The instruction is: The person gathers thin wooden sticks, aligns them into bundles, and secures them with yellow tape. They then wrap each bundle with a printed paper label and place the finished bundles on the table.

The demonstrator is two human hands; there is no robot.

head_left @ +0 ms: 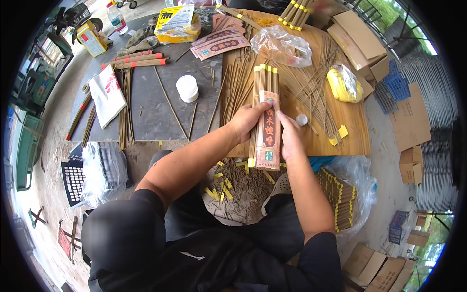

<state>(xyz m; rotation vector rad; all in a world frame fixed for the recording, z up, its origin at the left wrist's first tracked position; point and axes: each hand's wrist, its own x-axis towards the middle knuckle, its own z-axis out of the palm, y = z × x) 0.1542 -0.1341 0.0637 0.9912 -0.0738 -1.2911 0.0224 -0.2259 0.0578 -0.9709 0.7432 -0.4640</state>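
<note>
Over the front edge of the wooden table, both my hands grip a bundle of incense sticks (266, 80) with yellow bands at its ends. A printed paper label (269, 129) lies along the top of the bundle. My left hand (247, 119) is wrapped round its left side, thumb pressed on the label. My right hand (291, 137) closes on the right side, its thumb near the other one. The fingers under the bundle are hidden. Loose incense sticks (238, 90) lie on the table to the left, and a small round clear lid (302, 119) sits to the right.
Printed labels (224, 41), a clear plastic bag (282, 46) and a yellow packet (344, 85) lie farther back. A white tub (187, 88) stands on the dark tabletop (151, 109). Yellow-banded bundles (343, 202) sit in plastic below right. Scraps (221, 187) litter the floor.
</note>
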